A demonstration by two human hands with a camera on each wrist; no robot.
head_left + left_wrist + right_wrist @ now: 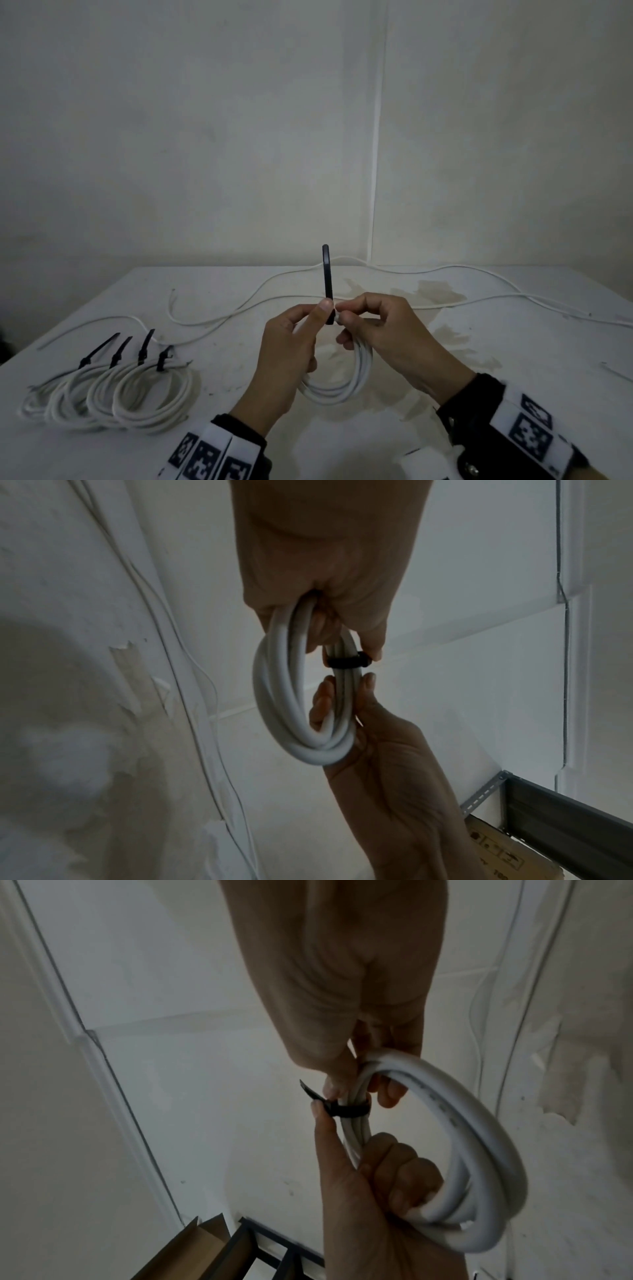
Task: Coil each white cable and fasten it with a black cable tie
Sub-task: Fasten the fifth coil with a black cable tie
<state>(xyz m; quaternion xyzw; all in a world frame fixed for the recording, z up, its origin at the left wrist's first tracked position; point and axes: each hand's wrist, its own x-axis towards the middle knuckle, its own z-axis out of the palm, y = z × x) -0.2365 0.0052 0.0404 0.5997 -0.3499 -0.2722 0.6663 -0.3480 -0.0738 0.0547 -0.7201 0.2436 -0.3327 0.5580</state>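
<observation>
A coiled white cable [337,389] hangs over the table between both hands. My left hand [291,342] grips it with its fingers curled through the loops [479,1137], and its thumb rests against the head of a black cable tie [346,1110]. The tie is wrapped round the bundle [344,662], and its tail [327,274] sticks straight up. My right hand [380,329] pinches the bundled strands right beside the tie. In the left wrist view my right hand's fingers [322,699] clasp the strands under the band.
Several tied coils [106,394] with black ties lie in a row at the front left of the white table [239,359]. Loose white cables [428,272] snake across the back of the table. A short cable end [616,371] lies at the right edge.
</observation>
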